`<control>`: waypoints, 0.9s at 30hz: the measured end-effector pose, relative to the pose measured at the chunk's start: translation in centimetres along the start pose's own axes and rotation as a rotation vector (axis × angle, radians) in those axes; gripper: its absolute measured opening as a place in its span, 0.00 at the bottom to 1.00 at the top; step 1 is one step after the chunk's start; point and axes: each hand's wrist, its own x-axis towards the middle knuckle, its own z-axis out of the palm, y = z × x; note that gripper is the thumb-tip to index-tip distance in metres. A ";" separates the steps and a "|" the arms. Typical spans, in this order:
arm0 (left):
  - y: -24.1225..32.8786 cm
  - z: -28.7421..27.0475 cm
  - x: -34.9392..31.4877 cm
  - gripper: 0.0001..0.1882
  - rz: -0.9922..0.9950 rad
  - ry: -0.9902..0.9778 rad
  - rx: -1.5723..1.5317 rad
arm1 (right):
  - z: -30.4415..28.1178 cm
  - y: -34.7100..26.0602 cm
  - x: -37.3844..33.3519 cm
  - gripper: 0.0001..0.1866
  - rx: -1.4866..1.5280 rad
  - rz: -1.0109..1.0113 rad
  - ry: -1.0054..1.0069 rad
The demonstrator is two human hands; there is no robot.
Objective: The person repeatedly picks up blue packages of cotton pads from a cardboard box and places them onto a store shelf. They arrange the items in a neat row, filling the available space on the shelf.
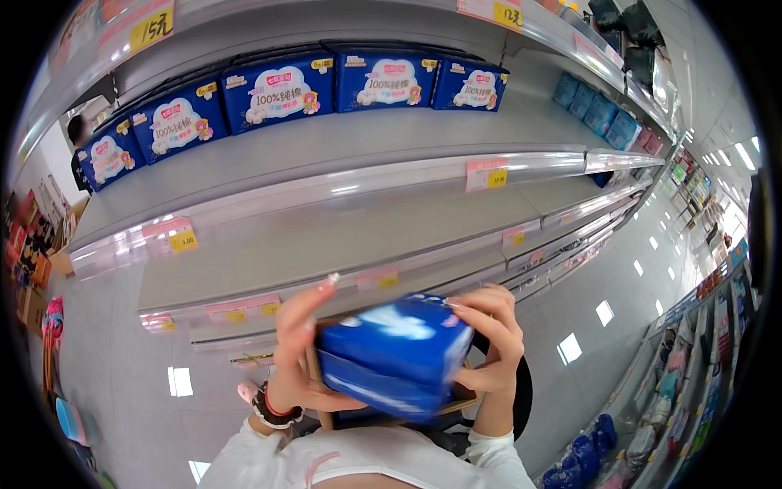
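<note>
The shop aisle had a glossy, pale tiled floor [586, 383] and a long grey display shelf [326, 140] that served as the landmark; a row of blue packs [281, 91] stood along the back of this shelf, and a lower shelf [342, 232] jutted out beneath it; the step in hand seemed to be moving a single pack between a cardboard box [464, 403] and the shelving, though which way it was going could not be told; the next move appeared to call for the left hand [297, 363] to close on its end and for the pack to be levelled; that blurred blue pack [395, 350] was tilted, below and on the near side of the display shelf, between the hands and over the box; the right hand [498, 338] pinched its right end between fingers and thumb; the left was spread around its left end, forefinger raised clear, its thumb near the underside, contact there uncertain.
</note>
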 end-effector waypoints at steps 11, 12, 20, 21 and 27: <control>1.8 -5.5 6.7 0.21 0.330 0.014 0.506 | 1.8 0.0 8.1 0.34 0.149 -0.321 0.181; 1.5 -6.2 7.8 0.21 0.395 0.046 0.565 | 2.0 0.3 9.7 0.33 0.163 -0.326 0.190; -3.7 -14.2 14.8 0.28 0.104 -0.119 0.584 | 6.1 6.1 16.2 0.16 -0.290 -0.268 0.103; -4.0 -15.6 14.9 0.26 0.061 -0.143 0.583 | 6.2 6.6 16.4 0.15 -0.395 -0.311 0.086; -5.0 -24.5 14.1 0.20 -0.198 -0.265 0.659 | 6.1 6.4 16.1 0.10 -0.325 -0.277 0.042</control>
